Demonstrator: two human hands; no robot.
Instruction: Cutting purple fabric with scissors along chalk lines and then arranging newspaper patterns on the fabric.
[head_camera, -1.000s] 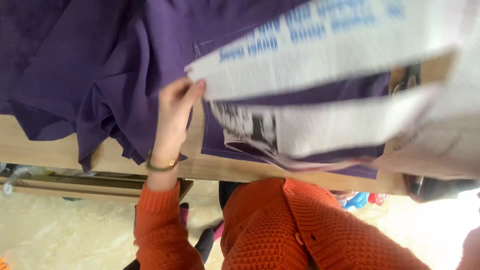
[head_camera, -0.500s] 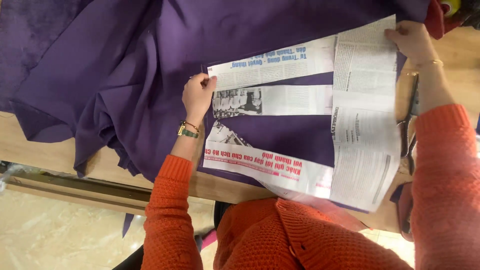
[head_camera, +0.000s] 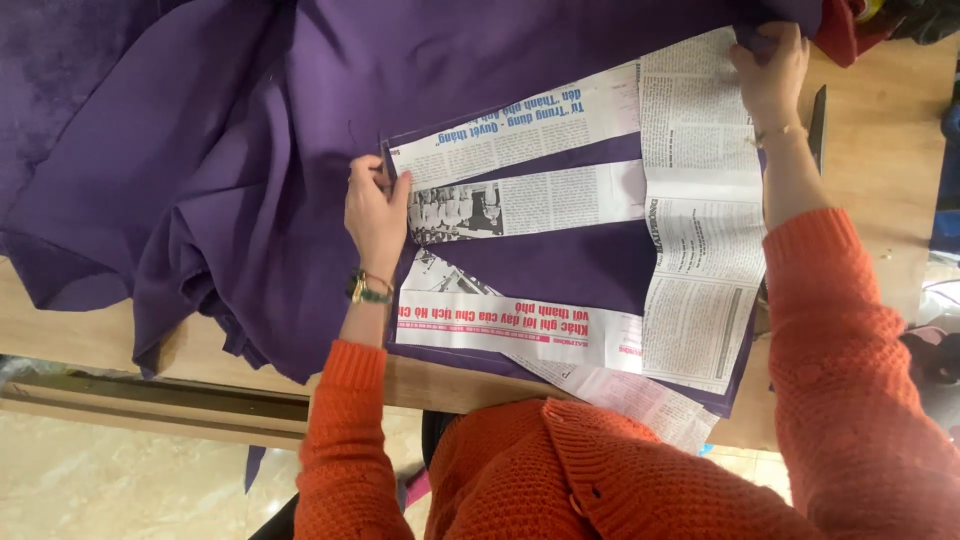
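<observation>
my left hand (head_camera: 375, 210) lies flat on the newspaper pattern (head_camera: 700, 260), right hand (head_camera: 770, 75) pinching the purple cloth (head_camera: 250, 150) – both limp, light, slippery; i'd grip edges.

We seem to be in a tailoring workshop: a long pale wooden surface (head_camera: 880, 170) carries a spread of purple cloth (head_camera: 250, 130) with cut newspaper pattern pieces (head_camera: 700, 250) laid on it, above a pale tiled floor (head_camera: 120, 480).

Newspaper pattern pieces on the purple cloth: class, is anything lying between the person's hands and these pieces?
Nothing visible. The left hand lies directly on the left ends of the newspaper pattern pieces; the right hand grips the far corner with the purple cloth.
</observation>
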